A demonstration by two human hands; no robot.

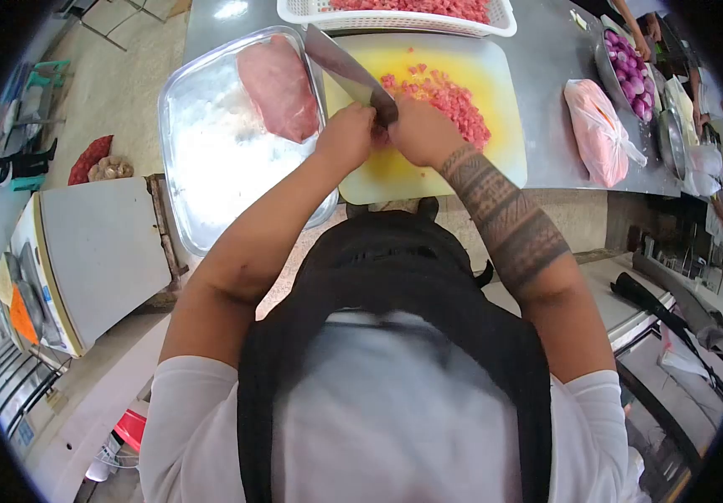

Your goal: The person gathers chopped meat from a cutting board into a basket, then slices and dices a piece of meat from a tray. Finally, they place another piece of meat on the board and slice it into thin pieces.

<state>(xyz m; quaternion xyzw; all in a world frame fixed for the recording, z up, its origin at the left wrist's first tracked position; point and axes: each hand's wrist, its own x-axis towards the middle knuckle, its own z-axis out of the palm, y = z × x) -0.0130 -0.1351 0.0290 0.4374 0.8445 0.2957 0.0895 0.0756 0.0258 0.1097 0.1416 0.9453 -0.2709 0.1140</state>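
A broad-bladed kitchen knife (346, 69) is in my right hand (422, 132), its fingers wrapped around the handle. The blade slants up and left over the edge of the cutting board (508, 101). Close beside the blade, my left hand (350, 132) has its fingers curled in at the board; what they press on is mostly hidden. A little pink meat shows between the hands. Diced pink meat (460, 107) lies heaped on the board's yellow-stained surface. Left of the board, a large raw slab of meat (278, 88) rests in a metal tray (211, 168).
Behind the board stands a white perforated basket (395, 23) of diced meat. On the right are a tied plastic bag (598, 134) with pinkish contents and a bowl of purple onions (630, 74). Another person's arm (628, 21) reaches in near the onions.
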